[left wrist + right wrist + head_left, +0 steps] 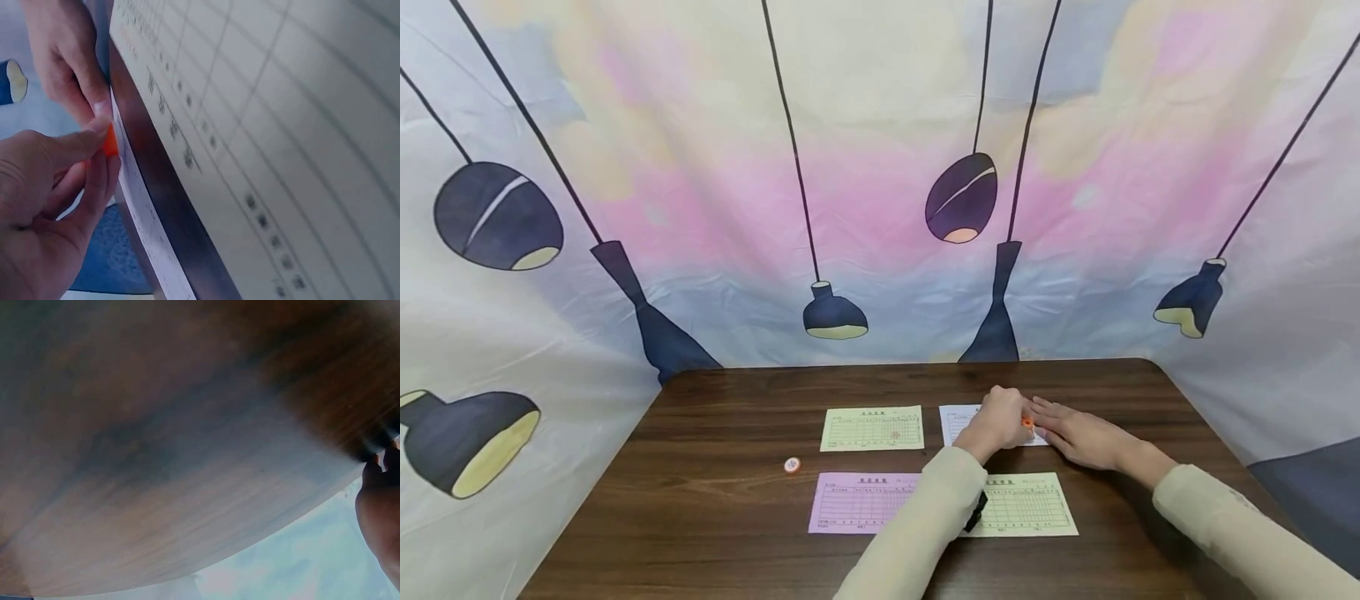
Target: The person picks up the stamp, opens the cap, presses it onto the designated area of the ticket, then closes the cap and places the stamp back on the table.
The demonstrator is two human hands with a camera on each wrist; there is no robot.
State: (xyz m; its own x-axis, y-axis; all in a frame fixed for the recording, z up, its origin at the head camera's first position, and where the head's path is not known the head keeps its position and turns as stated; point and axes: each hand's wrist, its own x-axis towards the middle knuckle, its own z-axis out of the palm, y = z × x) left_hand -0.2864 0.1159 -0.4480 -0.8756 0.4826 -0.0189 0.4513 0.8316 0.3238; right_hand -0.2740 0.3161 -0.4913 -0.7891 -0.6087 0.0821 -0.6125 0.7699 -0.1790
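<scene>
Low over a white printed slip [958, 421] at the back right of the table, my left hand [997, 418] pinches a small orange stamp [1027, 425]. The left wrist view shows the thumb and fingers around the stamp [111, 140], its lower end right at the paper. My right hand [1086, 435] lies flat with fingers stretched over the slip's right side, fingertips beside the stamp. Both hands cover part of the slip. Under my left forearm a yellow slip [1030, 504] and a purple slip [857, 502] lie side by side, partly hidden.
Another yellow slip [861, 429] with a small red mark lies at the back middle. A small round white piece with an orange rim [792, 465] sits left of the slips. Behind the dark wooden table [700, 467] hangs a cloth [880, 208] printed with lamps.
</scene>
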